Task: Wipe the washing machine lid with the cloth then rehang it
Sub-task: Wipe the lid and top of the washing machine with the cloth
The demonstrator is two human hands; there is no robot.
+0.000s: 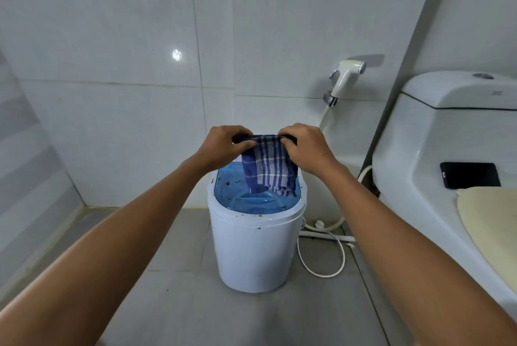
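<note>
A small white washing machine point(251, 250) stands on the grey floor tiles in the middle of the view. Its translucent blue lid point(232, 192) carries small green and brown specks. A blue and white checked cloth point(267, 169) hangs above the lid, its lower edge close to the lid's far right part. My left hand point(223, 147) pinches the cloth's top left corner. My right hand point(306, 147) pinches the top right corner. Both hands hold the cloth's top edge stretched between them.
A white toilet point(436, 150) stands at the right with a black phone point(470, 175) on its ledge and a cream seat cover point(492, 214). A bidet sprayer point(347, 74) hangs on the tiled wall. A white cord and hose point(321, 256) lie on the floor beside the machine.
</note>
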